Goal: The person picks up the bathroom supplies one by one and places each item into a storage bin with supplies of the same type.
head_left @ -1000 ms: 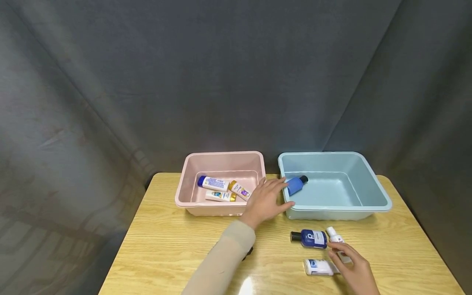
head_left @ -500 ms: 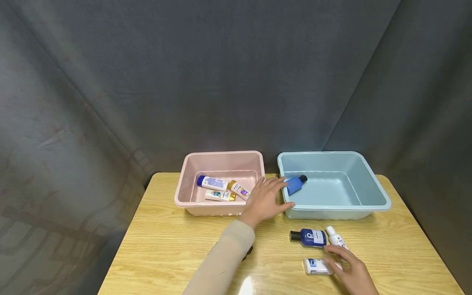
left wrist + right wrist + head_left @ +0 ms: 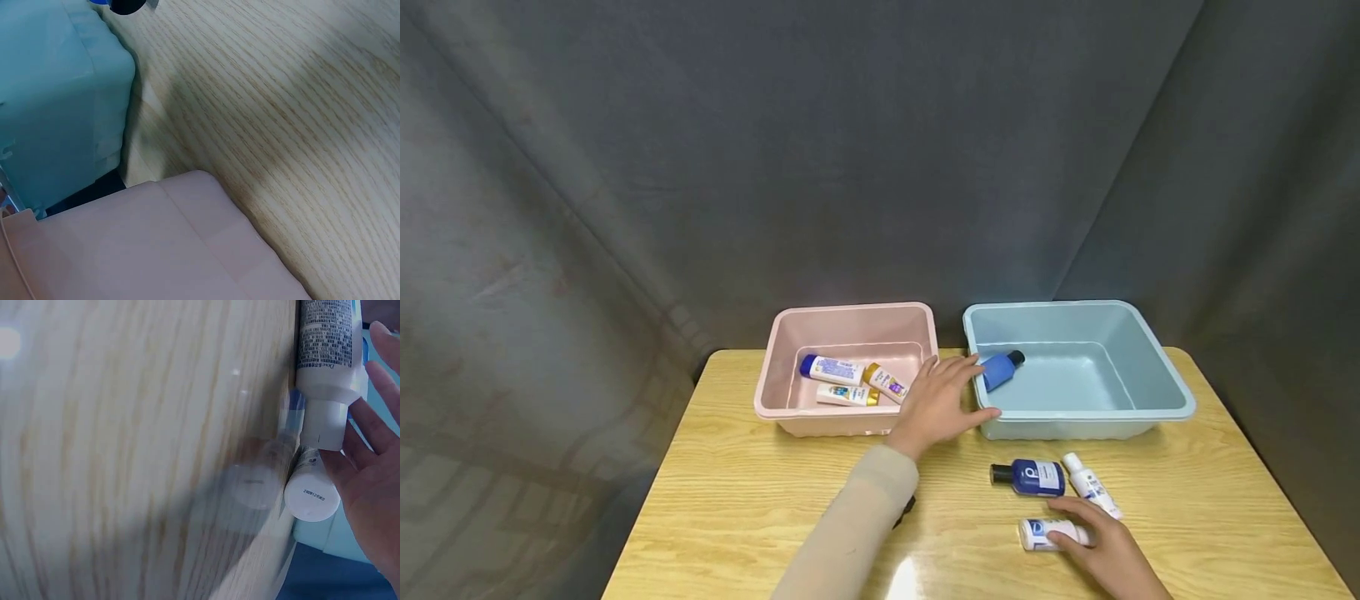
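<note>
My left hand (image 3: 936, 404) is spread over the gap between the pink tub (image 3: 850, 427) and the light blue tub (image 3: 1075, 429), its thumb and fingertips at the blue tub's near left rim. On the table, my right hand (image 3: 1108, 546) reaches over a white bottle (image 3: 1036, 533) lying on its side, thumb and forefinger apart around it. In the right wrist view, that bottle's white cap (image 3: 325, 425) is close to the fingers, which are not closed round it. Beyond lie a dark blue bottle (image 3: 1033, 477) with a black cap and a slim white bottle (image 3: 1088, 485).
Inside the pink tub lie white tubes, one with a blue cap (image 3: 831, 369), others with gold caps (image 3: 883, 382). A blue bottle (image 3: 1000, 371) leans at the blue tub's left side. Dark grey cloth (image 3: 880, 167) hangs behind the wooden table (image 3: 737, 500).
My right hand has shifted left from beside the slim white bottle to around the lying white bottle. The left hand stays in place at the tubs.
</note>
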